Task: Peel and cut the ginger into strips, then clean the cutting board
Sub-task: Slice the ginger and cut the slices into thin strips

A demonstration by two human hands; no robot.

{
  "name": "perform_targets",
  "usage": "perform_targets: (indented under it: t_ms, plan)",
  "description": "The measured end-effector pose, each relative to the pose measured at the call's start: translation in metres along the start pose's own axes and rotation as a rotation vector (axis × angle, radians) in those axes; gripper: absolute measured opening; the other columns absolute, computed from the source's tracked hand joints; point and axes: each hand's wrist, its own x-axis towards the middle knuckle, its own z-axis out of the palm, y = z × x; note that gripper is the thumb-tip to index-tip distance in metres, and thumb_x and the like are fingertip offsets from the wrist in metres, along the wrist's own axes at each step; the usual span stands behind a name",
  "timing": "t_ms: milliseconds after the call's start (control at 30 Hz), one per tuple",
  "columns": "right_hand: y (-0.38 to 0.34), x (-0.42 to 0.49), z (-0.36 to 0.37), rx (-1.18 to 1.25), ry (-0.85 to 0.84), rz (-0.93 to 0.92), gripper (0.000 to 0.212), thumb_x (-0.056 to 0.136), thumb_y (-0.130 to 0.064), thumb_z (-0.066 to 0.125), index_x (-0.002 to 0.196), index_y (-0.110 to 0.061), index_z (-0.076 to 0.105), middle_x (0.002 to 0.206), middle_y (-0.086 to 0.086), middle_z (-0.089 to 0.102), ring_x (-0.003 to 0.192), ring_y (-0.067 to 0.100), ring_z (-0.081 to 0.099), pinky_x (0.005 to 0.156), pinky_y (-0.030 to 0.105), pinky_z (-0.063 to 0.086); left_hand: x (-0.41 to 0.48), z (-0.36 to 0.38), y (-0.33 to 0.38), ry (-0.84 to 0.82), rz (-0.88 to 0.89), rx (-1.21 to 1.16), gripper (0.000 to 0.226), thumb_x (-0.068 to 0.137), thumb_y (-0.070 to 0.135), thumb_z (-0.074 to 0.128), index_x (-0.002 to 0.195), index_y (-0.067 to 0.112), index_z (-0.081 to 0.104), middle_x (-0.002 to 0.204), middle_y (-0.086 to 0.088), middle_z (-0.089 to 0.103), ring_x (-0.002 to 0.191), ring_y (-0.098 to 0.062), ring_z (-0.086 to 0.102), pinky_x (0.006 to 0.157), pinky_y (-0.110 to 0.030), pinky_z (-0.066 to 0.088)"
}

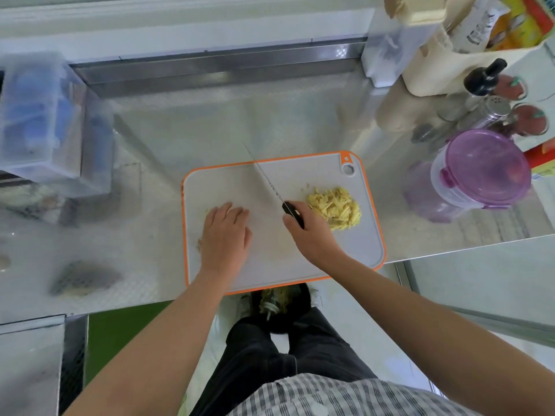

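ginger [335,207]: piled in strips at right of the board [303,175]
left hand [226,232]: fingers [237,212] laid flat, nothing gripped
right hand [312,232]: knife [267,181] handle gripped
risk: left fingers probably nicked if blade's swung over

orange-rimmed grey cutting board [372,235], yellow ginger strips [336,207], purple-lidded container [480,172]

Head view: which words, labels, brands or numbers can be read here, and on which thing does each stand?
None can be read.
White packet in the cream holder: dark print, too blurred.
Yellow and red carton: print too blurred.
Steel knife blade: dark marks, too small.
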Motion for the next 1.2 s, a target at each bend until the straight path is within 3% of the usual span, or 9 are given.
perform_targets:
  t_ms: [133, 267, 333, 433, 567, 700, 900, 1033, 1200]
  plan:
    - [0.004, 0.0, 0.029, -0.11, 0.017, -0.053, 0.036, 0.098, -0.027, 0.045, 0.134, -0.021, 0.047, 0.104, 0.006, 0.066, 0.093, 0.025, 0.061, 0.078, 0.035, 0.046, -0.018, -0.008, -0.008, 0.077, -0.115, -0.075, 0.041, 0.084, 0.019, 0.039, 0.116, 0.013, 0.064, 0.128, -0.012, 0.058, 0.119, -0.032, 0.051, 0.099, -0.045, 0.039]
    - [0.008, -0.025, 0.055, -0.144, -0.113, -0.16, 0.038, 0.098, -0.026, 0.045, 0.136, -0.021, 0.044, 0.08, 0.005, 0.062, 0.068, 0.025, 0.059, 0.059, 0.033, 0.045, -0.026, -0.014, -0.013, 0.098, -0.382, -0.123, 0.036, 0.082, 0.012, 0.055, 0.117, 0.005, 0.058, 0.121, -0.017, 0.055, 0.109, -0.037, 0.051, 0.085, -0.045, 0.044]
    - [0.009, -0.037, 0.058, -0.186, -0.162, -0.228, 0.036, 0.098, -0.028, 0.046, 0.134, -0.024, 0.046, 0.075, 0.001, 0.06, 0.063, 0.021, 0.056, 0.056, 0.03, 0.042, -0.033, -0.014, -0.015, 0.019, -0.463, -0.12, 0.045, 0.079, 0.016, 0.063, 0.121, 0.002, 0.053, 0.12, -0.019, 0.051, 0.105, -0.039, 0.05, 0.082, -0.045, 0.045]
    - [0.009, -0.031, 0.055, -0.159, -0.073, -0.238, 0.035, 0.097, -0.026, 0.046, 0.132, -0.025, 0.049, 0.073, 0.001, 0.06, 0.058, 0.02, 0.053, 0.054, 0.029, 0.04, -0.043, -0.012, -0.017, -0.086, -0.537, -0.134, 0.075, 0.077, 0.038, 0.07, 0.136, 0.003, 0.041, 0.123, -0.019, 0.044, 0.108, -0.036, 0.045, 0.085, -0.043, 0.045]
    - [0.008, -0.022, 0.057, -0.155, -0.033, -0.166, 0.036, 0.097, -0.028, 0.045, 0.133, -0.024, 0.047, 0.08, 0.009, 0.064, 0.062, 0.023, 0.054, 0.058, 0.037, 0.047, -0.051, -0.01, -0.017, -0.134, -0.593, -0.19, 0.089, 0.073, 0.045, 0.075, 0.141, 0.005, 0.033, 0.123, -0.016, 0.038, 0.11, -0.032, 0.044, 0.084, -0.039, 0.048]
    - [0.008, -0.043, 0.062, -0.245, -0.166, -0.25, 0.035, 0.097, -0.03, 0.045, 0.131, -0.028, 0.049, 0.069, -0.002, 0.058, 0.056, 0.016, 0.053, 0.052, 0.028, 0.039, -0.054, -0.008, -0.022, -0.073, -0.594, -0.308, 0.057, 0.074, 0.024, 0.074, 0.121, 0.003, 0.05, 0.114, -0.018, 0.043, 0.095, -0.036, 0.053, 0.08, -0.039, 0.046]
    - [0.001, -0.024, 0.057, -0.228, -0.097, -0.187, 0.036, 0.096, -0.03, 0.046, 0.132, -0.03, 0.049, 0.076, 0.003, 0.06, 0.061, 0.021, 0.055, 0.055, 0.028, 0.04, -0.057, -0.007, -0.028, -0.03, -0.579, -0.41, 0.042, 0.077, 0.011, 0.072, 0.115, 0.004, 0.056, 0.109, -0.016, 0.046, 0.088, -0.036, 0.056, 0.08, -0.039, 0.045]
    - [0.002, -0.04, 0.058, -0.254, -0.196, -0.236, 0.034, 0.096, -0.031, 0.046, 0.129, -0.031, 0.052, 0.07, -0.004, 0.058, 0.056, 0.013, 0.053, 0.053, 0.027, 0.041, -0.055, -0.008, -0.028, -0.042, -0.594, -0.429, 0.049, 0.078, 0.013, 0.073, 0.121, 0.006, 0.051, 0.112, -0.015, 0.046, 0.09, -0.034, 0.057, 0.078, -0.034, 0.044]
    - [0.002, -0.031, 0.051, -0.213, -0.093, -0.186, 0.033, 0.096, -0.029, 0.045, 0.128, -0.03, 0.051, 0.069, 0.0, 0.058, 0.056, 0.016, 0.053, 0.051, 0.031, 0.044, -0.048, -0.01, -0.032, -0.087, -0.597, -0.465, 0.08, 0.077, 0.016, 0.074, 0.144, 0.013, 0.032, 0.11, -0.009, 0.038, 0.086, -0.023, 0.048, 0.079, -0.028, 0.042]
